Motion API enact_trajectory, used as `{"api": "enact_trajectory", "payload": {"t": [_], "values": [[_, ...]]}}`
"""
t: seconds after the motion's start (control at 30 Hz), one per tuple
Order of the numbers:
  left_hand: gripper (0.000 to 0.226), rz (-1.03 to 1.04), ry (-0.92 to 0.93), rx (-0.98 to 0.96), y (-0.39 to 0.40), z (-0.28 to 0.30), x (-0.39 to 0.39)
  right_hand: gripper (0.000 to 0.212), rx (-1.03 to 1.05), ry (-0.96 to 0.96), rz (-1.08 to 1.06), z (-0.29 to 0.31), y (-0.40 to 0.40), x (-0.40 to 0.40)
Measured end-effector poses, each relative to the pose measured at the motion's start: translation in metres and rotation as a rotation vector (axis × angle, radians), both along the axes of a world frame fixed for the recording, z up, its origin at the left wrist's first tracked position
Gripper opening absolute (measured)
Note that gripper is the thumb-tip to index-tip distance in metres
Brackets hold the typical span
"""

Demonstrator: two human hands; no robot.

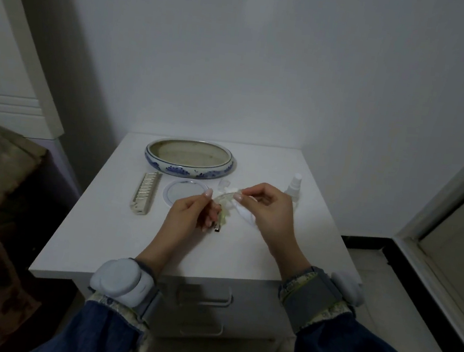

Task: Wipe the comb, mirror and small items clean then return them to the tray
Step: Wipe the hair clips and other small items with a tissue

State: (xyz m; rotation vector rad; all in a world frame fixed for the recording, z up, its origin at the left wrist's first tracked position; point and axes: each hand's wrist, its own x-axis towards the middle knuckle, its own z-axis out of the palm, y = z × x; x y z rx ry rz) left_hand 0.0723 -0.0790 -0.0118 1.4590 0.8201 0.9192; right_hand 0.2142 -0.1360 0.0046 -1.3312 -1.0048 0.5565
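Head cam: white nightstand (119, 238) w/ blue-white ceramic tray (187, 171) at back, nothing visible in it. Comb (146, 193) lies left of round mirror (178, 192), both on top in front of tray. Spray bottle (295, 186) stands at right. Left hand (191, 214) pinches a pale hair clip (222, 208) above the top; right hand (267, 211) grips a white cloth (245, 213) against the clip. 1 small clear item (224, 182) near tray, can't tell what.

Head view (single, wide) down and forward, close over the nightstand (131, 239).
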Motion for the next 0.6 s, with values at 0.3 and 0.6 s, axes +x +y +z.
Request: {"api": "enact_trajectory", "payload": {"t": [0.3, 0.6], "values": [[0.025, -0.042, -0.285, -0.461, -0.001, 0.011, 0.002, 0.015, 0.066, -0.107, -0.003, -0.005, 0.0, 0.0], [0.017, 0.019, -0.161, -0.228, 0.002, 0.006, -0.003, 0.013, 0.08, -0.171, -0.111, -0.008, 0.001, 0.003]]}}
